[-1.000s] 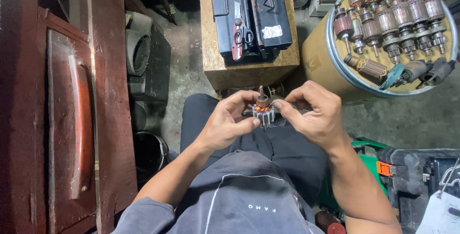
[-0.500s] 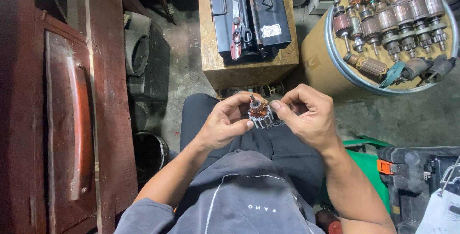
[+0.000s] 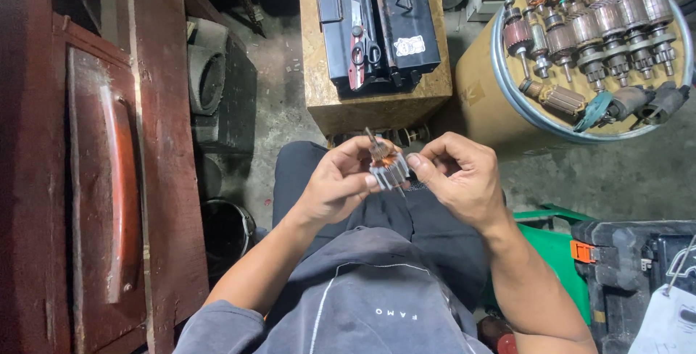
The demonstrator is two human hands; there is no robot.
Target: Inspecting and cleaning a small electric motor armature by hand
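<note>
Far left: a dark red wooden cabinet (image 3: 109, 180) with a long rounded handle stands beside the seated person, well apart from the work.

Left hand (image 3: 335, 184): its grip is closed around the small motor armature with grey slotted steel core and copper windings (image 3: 386, 167), thumb and fingers wrapped on the core's left side, holding it above the lap.

Armature position: between the two hands, shaft tilted up and away toward the wooden block; the copper end faces upward.

Right hand (image 3: 455, 176): its grip is pinched shut at the armature's right edge, thumb tip pressed by the core; it may be pulling a thin wire or strip, but that is too small to tell.

Centre, beyond the hands: a pale chipboard block (image 3: 377, 97) carrying a black metal case (image 3: 377, 21) with red-handled scissors (image 3: 360, 53) lying on it.

Right, upper: a round yellow drum with a metal rim (image 3: 500, 86), its top crowded with more copper-wound armatures (image 3: 587, 21), standing upright or lying.

Right, lower: a green plastic crate (image 3: 558, 252) and a black tool case with an orange latch (image 3: 631, 267) on the floor.

Step in hand: judged from the grips, working at the armature's windings or slot lining by hand.

Next move calls for: a steady left hold while the right fingers draw cleanly along the slot, without bending the shaft.
</note>
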